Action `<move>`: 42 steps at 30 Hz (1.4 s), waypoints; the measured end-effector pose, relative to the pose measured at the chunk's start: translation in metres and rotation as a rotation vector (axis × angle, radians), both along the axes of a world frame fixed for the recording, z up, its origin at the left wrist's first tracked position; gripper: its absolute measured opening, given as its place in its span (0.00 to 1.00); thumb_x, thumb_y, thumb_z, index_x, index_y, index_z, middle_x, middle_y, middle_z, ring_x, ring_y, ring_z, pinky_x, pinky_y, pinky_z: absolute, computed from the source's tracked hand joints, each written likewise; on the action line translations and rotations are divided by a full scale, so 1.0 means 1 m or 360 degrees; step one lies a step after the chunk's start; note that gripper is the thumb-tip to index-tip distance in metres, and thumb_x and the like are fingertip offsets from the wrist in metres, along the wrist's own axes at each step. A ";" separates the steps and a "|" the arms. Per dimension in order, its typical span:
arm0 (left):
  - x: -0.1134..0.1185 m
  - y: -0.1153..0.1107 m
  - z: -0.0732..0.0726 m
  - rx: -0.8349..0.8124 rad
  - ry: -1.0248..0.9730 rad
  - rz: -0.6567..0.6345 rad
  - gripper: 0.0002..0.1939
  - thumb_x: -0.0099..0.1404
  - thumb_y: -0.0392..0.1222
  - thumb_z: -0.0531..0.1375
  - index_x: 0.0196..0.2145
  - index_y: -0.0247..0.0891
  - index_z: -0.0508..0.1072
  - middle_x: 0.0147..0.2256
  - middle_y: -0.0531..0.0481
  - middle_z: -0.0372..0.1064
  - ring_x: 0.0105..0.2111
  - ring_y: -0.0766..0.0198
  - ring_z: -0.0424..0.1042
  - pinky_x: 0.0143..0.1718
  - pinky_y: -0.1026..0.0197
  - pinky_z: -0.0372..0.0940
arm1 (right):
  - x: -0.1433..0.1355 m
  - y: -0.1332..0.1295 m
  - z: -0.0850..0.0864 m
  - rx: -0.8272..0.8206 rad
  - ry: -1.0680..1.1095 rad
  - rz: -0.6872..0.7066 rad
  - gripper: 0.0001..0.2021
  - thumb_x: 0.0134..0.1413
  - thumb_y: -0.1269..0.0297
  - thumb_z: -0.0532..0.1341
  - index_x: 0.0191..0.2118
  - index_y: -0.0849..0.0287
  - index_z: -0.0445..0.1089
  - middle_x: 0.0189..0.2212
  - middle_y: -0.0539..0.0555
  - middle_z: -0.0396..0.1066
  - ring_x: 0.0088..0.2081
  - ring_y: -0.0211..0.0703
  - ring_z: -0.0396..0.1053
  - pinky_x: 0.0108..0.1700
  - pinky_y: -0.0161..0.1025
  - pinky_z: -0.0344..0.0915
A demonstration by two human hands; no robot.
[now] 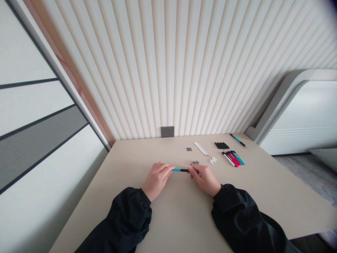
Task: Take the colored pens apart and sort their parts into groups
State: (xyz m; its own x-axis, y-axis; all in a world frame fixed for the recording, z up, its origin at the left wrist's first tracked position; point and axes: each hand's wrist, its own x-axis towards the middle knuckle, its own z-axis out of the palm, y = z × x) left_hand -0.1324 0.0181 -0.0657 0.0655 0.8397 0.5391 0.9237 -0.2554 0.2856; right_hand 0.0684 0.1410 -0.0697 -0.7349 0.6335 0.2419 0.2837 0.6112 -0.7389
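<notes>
Between my two hands lies a pen (180, 170), blue on its left half and black on its right, held level just above or on the table. My left hand (157, 178) is closed around its blue end. The fingers of my right hand (204, 177) pinch its black end, and the tip there is hidden. Just beyond my right hand sits a small heap of grey metal-looking parts (195, 162). Small white pieces (213, 160) and thin white refill-like sticks (201, 148) lie farther to the right and back.
At the right, white, red and blue pen barrels (233, 159) lie in a row below several short black tubes (222, 145). A blue and black pen (238, 140) rests near the back right corner. Small grey pieces (189, 149) lie near the table's (142, 151) middle back, below a wall socket (167, 131).
</notes>
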 end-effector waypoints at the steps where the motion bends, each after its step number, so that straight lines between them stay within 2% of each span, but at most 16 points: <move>1: 0.000 0.000 0.000 -0.0006 0.0002 -0.0006 0.11 0.69 0.35 0.53 0.46 0.41 0.71 0.39 0.48 0.72 0.39 0.60 0.69 0.42 0.56 0.62 | 0.000 0.000 0.000 -0.0025 -0.0001 -0.0003 0.22 0.65 0.55 0.48 0.25 0.59 0.69 0.19 0.50 0.68 0.23 0.37 0.64 0.28 0.35 0.59; 3: 0.001 0.000 0.000 -0.0022 0.0006 -0.0012 0.11 0.68 0.34 0.54 0.46 0.41 0.71 0.39 0.48 0.72 0.39 0.60 0.69 0.43 0.55 0.62 | 0.001 0.000 -0.001 -0.0058 0.0010 -0.0014 0.24 0.65 0.55 0.46 0.24 0.60 0.69 0.19 0.51 0.68 0.23 0.37 0.64 0.28 0.35 0.59; 7: 0.001 0.001 -0.001 -0.0001 -0.0012 0.0021 0.10 0.68 0.35 0.54 0.45 0.41 0.71 0.38 0.48 0.72 0.39 0.60 0.69 0.43 0.55 0.63 | 0.001 0.000 -0.003 0.0014 0.0114 -0.0017 0.14 0.60 0.55 0.56 0.41 0.58 0.71 0.29 0.52 0.71 0.27 0.38 0.65 0.31 0.35 0.62; 9: 0.000 0.001 -0.001 0.0009 -0.0014 0.0028 0.10 0.69 0.36 0.53 0.45 0.41 0.71 0.38 0.48 0.72 0.39 0.60 0.69 0.42 0.55 0.63 | 0.000 0.001 -0.002 0.0056 0.0161 0.0007 0.14 0.57 0.57 0.59 0.45 0.57 0.70 0.33 0.53 0.71 0.29 0.38 0.66 0.32 0.35 0.63; 12: 0.000 0.001 0.000 0.0005 -0.0009 0.0021 0.10 0.69 0.36 0.53 0.45 0.41 0.71 0.37 0.48 0.72 0.38 0.60 0.69 0.42 0.55 0.63 | -0.001 0.000 0.000 0.0115 0.0117 0.0030 0.11 0.59 0.57 0.56 0.38 0.58 0.71 0.28 0.52 0.70 0.28 0.39 0.65 0.31 0.35 0.61; 15: 0.001 0.001 0.001 0.0007 0.0005 0.0014 0.10 0.68 0.36 0.53 0.45 0.41 0.71 0.38 0.48 0.72 0.39 0.60 0.69 0.43 0.55 0.63 | 0.000 -0.001 0.001 0.0093 0.0045 0.0048 0.18 0.63 0.56 0.51 0.28 0.59 0.71 0.22 0.51 0.69 0.25 0.38 0.64 0.30 0.35 0.59; 18: 0.002 0.000 0.001 0.0023 0.0023 -0.0015 0.10 0.68 0.36 0.54 0.45 0.42 0.72 0.38 0.48 0.73 0.39 0.60 0.69 0.43 0.55 0.63 | 0.000 -0.001 0.000 -0.0035 0.0002 0.0053 0.23 0.65 0.55 0.47 0.25 0.59 0.70 0.20 0.51 0.68 0.23 0.37 0.65 0.29 0.34 0.60; 20: 0.002 0.000 0.001 0.0035 0.0016 -0.0011 0.10 0.68 0.36 0.54 0.44 0.41 0.72 0.38 0.48 0.72 0.38 0.60 0.69 0.43 0.55 0.63 | 0.001 -0.001 -0.001 -0.0046 0.0010 0.0022 0.22 0.65 0.55 0.47 0.27 0.59 0.71 0.21 0.51 0.69 0.24 0.37 0.65 0.28 0.34 0.60; 23: 0.001 0.000 -0.001 0.0037 -0.0006 0.0024 0.09 0.68 0.36 0.54 0.44 0.41 0.72 0.37 0.48 0.72 0.38 0.60 0.69 0.42 0.55 0.63 | 0.000 -0.001 0.000 0.0012 0.0074 -0.0002 0.13 0.61 0.55 0.55 0.40 0.58 0.71 0.26 0.51 0.70 0.26 0.38 0.64 0.29 0.34 0.61; 25: 0.000 0.001 -0.002 0.0028 -0.0018 0.0037 0.09 0.68 0.36 0.54 0.44 0.40 0.71 0.37 0.48 0.72 0.38 0.60 0.68 0.42 0.55 0.63 | 0.000 -0.001 0.001 0.0035 0.0099 0.0012 0.13 0.59 0.57 0.57 0.44 0.57 0.70 0.27 0.51 0.70 0.26 0.38 0.64 0.30 0.34 0.61; 29: -0.001 0.001 -0.002 0.0015 -0.0036 0.0030 0.09 0.68 0.36 0.54 0.45 0.40 0.71 0.37 0.48 0.72 0.38 0.60 0.68 0.43 0.55 0.63 | 0.000 -0.001 0.001 0.0101 0.0064 0.0026 0.12 0.61 0.58 0.54 0.37 0.57 0.72 0.24 0.50 0.68 0.26 0.37 0.62 0.30 0.34 0.59; 33: 0.000 0.001 -0.002 0.0017 -0.0043 0.0008 0.09 0.68 0.36 0.54 0.44 0.41 0.71 0.37 0.48 0.72 0.39 0.60 0.68 0.43 0.54 0.63 | 0.000 -0.001 -0.001 0.0025 -0.0013 0.0092 0.21 0.65 0.56 0.48 0.27 0.59 0.70 0.21 0.50 0.68 0.24 0.37 0.63 0.29 0.34 0.59; 35: 0.001 0.001 -0.001 0.0015 -0.0038 0.0017 0.09 0.68 0.35 0.54 0.44 0.41 0.71 0.37 0.48 0.72 0.38 0.60 0.69 0.43 0.54 0.63 | 0.000 -0.001 -0.001 -0.0001 -0.0005 0.0075 0.21 0.65 0.55 0.48 0.29 0.59 0.71 0.21 0.51 0.68 0.24 0.37 0.63 0.29 0.35 0.59; 39: 0.000 0.000 -0.001 -0.0002 -0.0038 0.0057 0.08 0.67 0.35 0.55 0.43 0.41 0.71 0.36 0.48 0.71 0.37 0.60 0.68 0.42 0.55 0.63 | 0.000 -0.001 0.001 0.0024 0.0092 0.0041 0.13 0.60 0.56 0.55 0.42 0.57 0.71 0.26 0.51 0.69 0.26 0.38 0.63 0.30 0.35 0.61; 42: 0.000 0.000 -0.001 -0.0025 -0.0047 0.0057 0.08 0.67 0.35 0.55 0.43 0.41 0.71 0.36 0.49 0.71 0.37 0.60 0.68 0.42 0.55 0.63 | 0.000 -0.001 0.002 0.0029 0.0118 0.0049 0.12 0.60 0.58 0.55 0.43 0.57 0.71 0.27 0.51 0.69 0.26 0.38 0.62 0.31 0.35 0.61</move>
State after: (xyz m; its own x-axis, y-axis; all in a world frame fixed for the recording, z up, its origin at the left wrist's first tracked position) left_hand -0.1324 0.0180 -0.0671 0.0195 0.8494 0.5274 0.9231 -0.2179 0.3168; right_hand 0.0683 0.1398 -0.0677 -0.7337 0.6058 0.3077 0.2095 0.6326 -0.7456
